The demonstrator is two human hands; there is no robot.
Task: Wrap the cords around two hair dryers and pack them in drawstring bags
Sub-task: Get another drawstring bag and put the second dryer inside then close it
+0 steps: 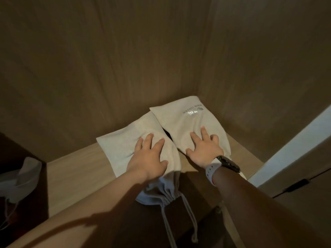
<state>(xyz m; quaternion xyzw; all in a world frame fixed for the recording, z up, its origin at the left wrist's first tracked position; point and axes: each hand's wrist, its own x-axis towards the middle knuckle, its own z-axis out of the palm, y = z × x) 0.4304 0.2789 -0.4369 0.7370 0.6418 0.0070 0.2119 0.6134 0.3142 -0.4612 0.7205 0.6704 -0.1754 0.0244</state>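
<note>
As L grip (147,158) tops L bag (116,149), R grip (204,150) tops R bag (180,122).

Dim, warm light is falling across a brown wood-grain back wall (107,59), which is meeting a matching side wall (268,68) in a corner at the right. A pale wooden tabletop (71,172) is running beneath them, its near part lying in shadow. A white panel (295,144) is slanting along the right edge, and a pale, blurred object (19,178) is sitting in a dark recess (23,145) at left.

print (193,111) on right bag (175,126): blurred, I cannot read | its inside: hidden | one drawstring (166,228): cut by bottom edge
</note>
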